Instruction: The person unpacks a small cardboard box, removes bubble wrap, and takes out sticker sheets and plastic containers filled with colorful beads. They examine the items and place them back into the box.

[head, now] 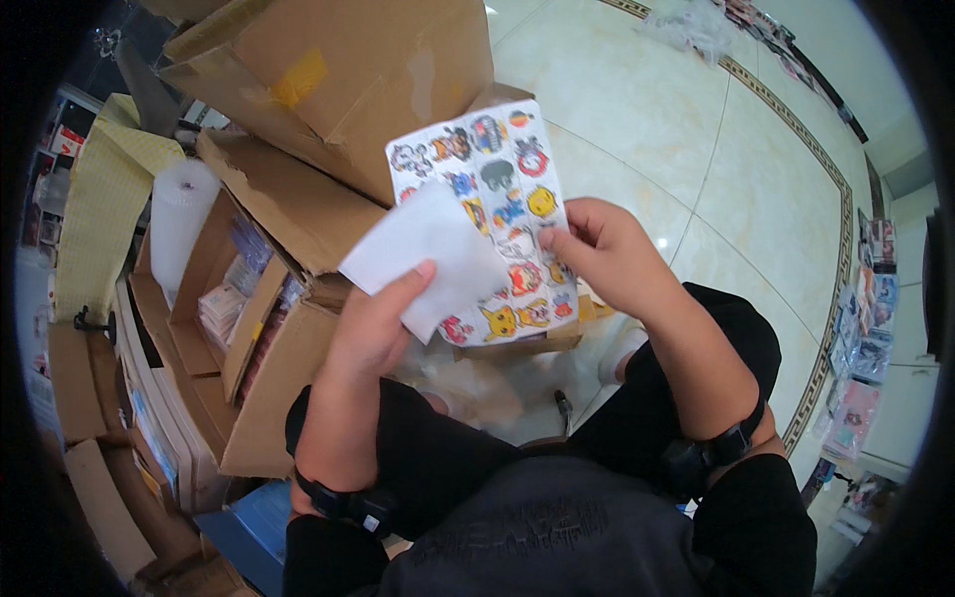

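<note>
A white sheet printed with rows of colourful cartoon stickers (522,179) is held up in front of me, slightly tilted. My right hand (608,250) pinches its right edge, thumb on the printed face. In my left hand (384,321) is a smaller blank white sheet (433,254), gripped with the thumb on top. This blank piece overlaps the lower left of the sticker sheet and hides some of its pictures. Whether my left fingers also touch the sticker sheet behind it cannot be seen.
A large cardboard box (373,67) stands ahead. To my left, an open cardboard box (261,418) holds small wrapped packs (224,306) and a bubble wrap roll (183,224). Packaged goods (880,313) line the right wall along the tiled floor (768,194).
</note>
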`<state>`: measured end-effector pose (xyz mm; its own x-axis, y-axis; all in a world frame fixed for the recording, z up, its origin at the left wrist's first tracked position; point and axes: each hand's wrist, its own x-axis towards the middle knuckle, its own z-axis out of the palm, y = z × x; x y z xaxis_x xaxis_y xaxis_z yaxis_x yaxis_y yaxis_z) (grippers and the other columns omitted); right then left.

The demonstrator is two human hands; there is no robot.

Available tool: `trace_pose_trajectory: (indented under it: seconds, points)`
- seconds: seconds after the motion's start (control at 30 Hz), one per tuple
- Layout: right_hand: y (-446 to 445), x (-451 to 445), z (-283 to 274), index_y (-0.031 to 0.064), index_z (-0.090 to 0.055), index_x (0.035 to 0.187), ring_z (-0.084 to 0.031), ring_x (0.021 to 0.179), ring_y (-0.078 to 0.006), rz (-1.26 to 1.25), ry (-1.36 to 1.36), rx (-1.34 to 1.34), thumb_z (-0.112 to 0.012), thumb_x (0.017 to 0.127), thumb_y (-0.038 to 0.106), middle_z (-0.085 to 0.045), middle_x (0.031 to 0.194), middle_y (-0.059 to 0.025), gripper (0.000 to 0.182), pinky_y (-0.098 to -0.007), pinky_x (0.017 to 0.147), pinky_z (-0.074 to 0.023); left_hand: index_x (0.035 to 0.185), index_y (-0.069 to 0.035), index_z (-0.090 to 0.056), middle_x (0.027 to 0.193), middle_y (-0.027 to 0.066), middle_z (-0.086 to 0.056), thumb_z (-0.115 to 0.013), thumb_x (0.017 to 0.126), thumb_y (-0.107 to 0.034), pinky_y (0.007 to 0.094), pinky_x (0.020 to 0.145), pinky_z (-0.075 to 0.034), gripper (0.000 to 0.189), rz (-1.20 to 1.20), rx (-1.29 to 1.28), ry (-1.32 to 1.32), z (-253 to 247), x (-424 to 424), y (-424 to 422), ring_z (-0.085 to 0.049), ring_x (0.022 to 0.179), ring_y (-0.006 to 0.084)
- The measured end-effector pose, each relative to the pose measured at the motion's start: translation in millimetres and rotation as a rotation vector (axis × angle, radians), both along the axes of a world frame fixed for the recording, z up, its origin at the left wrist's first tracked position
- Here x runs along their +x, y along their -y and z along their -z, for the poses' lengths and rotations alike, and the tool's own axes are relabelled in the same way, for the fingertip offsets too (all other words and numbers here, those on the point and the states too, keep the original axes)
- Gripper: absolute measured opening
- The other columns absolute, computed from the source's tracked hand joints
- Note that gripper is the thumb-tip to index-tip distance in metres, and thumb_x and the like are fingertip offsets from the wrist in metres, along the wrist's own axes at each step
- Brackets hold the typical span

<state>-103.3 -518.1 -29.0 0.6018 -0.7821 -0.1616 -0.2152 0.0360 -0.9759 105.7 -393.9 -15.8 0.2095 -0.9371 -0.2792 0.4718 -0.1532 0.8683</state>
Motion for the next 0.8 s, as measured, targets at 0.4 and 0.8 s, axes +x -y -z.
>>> trace_pose_trajectory:
  seconds: [0.4,0.8]
  points:
    - [-24.3,4.8,158.2,0.005,-0.066,0.098,-0.061,0.086,-0.0363,-0.668,-0.616,-0.425,-0.055,0.08,0.012,-0.064,0.092,-0.0188,0.022,-0.0428,0.077,-0.0488,0.128,0.004,-0.044,0.121,0.0115,-0.055,-0.055,0.09,-0.012,0.0319,0.093,-0.042,0.043,-0.331,-0.09,0.225,3.9,16.0,-0.2,-0.053,0.11,0.0194]
    - [-51.0,25.1,231.6,0.0091,-0.065,0.102,-0.061,0.092,-0.0357,-0.821,-0.811,-0.45,-0.066,0.072,0.021,-0.064,0.096,-0.0177,0.032,-0.0414,0.082,-0.0492,0.122,0.004,-0.05,0.115,0.01,-0.058,-0.059,0.089,-0.016,0.0294,0.089,-0.043,0.04,-0.373,-0.023,0.227,4.3,37.1,-14.6,-0.055,0.104,0.0164]
